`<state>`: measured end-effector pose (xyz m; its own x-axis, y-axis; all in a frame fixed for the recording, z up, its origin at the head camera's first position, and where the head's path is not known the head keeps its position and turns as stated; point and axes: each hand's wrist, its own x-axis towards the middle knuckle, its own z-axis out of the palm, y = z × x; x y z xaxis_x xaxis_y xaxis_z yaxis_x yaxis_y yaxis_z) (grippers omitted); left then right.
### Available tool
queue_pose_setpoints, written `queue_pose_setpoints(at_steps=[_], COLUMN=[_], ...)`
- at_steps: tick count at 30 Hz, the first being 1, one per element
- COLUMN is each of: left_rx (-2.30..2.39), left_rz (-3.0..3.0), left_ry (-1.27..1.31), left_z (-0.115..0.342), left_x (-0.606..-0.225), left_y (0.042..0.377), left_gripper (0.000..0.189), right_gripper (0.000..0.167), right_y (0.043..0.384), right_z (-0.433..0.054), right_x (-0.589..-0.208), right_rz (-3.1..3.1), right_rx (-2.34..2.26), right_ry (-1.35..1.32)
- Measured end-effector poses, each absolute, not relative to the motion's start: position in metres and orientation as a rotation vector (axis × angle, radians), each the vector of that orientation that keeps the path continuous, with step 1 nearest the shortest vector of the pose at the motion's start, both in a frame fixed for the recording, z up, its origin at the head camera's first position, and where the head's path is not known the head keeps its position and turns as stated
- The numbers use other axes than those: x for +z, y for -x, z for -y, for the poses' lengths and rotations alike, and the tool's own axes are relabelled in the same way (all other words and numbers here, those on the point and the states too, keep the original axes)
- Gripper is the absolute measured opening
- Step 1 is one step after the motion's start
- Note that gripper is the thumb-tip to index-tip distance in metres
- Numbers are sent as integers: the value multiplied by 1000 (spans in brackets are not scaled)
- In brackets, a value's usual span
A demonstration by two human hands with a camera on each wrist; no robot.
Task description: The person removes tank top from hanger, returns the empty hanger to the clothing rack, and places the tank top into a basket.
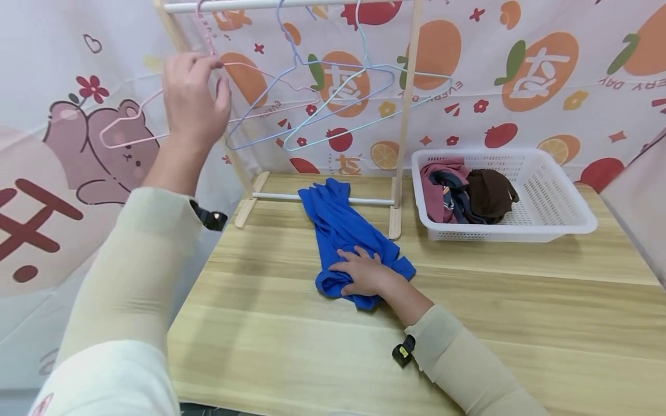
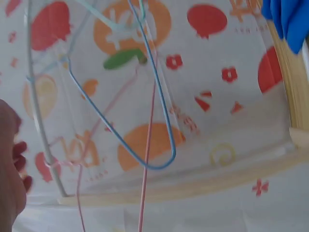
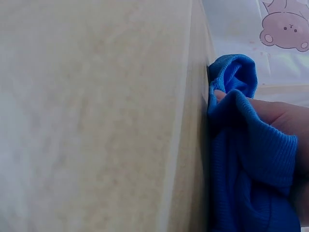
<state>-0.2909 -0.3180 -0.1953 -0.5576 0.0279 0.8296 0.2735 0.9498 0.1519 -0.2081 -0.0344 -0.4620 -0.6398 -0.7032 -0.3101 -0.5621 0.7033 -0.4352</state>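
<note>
A blue garment with ribbed trim (image 1: 346,228) lies bunched on the wooden table. My right hand (image 1: 364,273) rests on its near end with fingers spread. In the right wrist view, a ribbed fold (image 3: 270,140) partly covers that hand, and a fingertip shows between the folds. My left hand (image 1: 195,98) is raised in front of the pink hanger (image 1: 136,118), overlapping its neck, with thumb and index finger apart. In the left wrist view, the left hand (image 2: 12,166) is at the edge with loosely bent fingers, beside the rail (image 2: 41,121).
A blue hanger (image 1: 260,99) and a mint green hanger (image 1: 333,97) hang from the rack's top bar (image 1: 250,4). The rack's wooden post (image 1: 408,115) stands behind the table's middle. At the back right, a white basket (image 1: 551,190) holds dark red, navy and brown clothes.
</note>
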Motion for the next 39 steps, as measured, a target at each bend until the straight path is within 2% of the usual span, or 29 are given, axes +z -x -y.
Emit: queue_pose_setpoints(at_steps=[4,8,12,13,19,22,27,30,35,39], left_rx=[-409,-494,-504,-484,-66,208,374,363,307,224], left_rz=[1867,1726,1969,2105,3014,3158,3176,3242,3256,3141], left_ry=[349,480,683,742,934,995,1108,1126,1097,1116], left_z=[297,282,268,264,237,224,203,192,180,176], left_x=[-225,-275,-342,-358,-418,-430,-440,-443,-449,-458], left_y=[265,247,237,236,232,236,245,247,249,245], left_gripper=[25,26,17,21,97,111,107,97,71,42], right_gripper=[54,46,43,42,40,39,39,40,41,37], right_y=[210,211,210,209,206,202,194,190,189,190], right_z=[30,24,17,16,11,9,6,3,-5,-13], right_x=[-460,-458,-457,-458,-458,-457,-456,-456,-455,-456], right_rz=[-2460,-2479,-2485,-2480,-2460,-2456,-2417,-2392,-2344,-2309], right_rx=[-408,-440,-449,-449,-465,-456,-437,-449,-495,-557], right_ry=[982,1004,1024,1026,1040,1061,1122,1161,1179,1189])
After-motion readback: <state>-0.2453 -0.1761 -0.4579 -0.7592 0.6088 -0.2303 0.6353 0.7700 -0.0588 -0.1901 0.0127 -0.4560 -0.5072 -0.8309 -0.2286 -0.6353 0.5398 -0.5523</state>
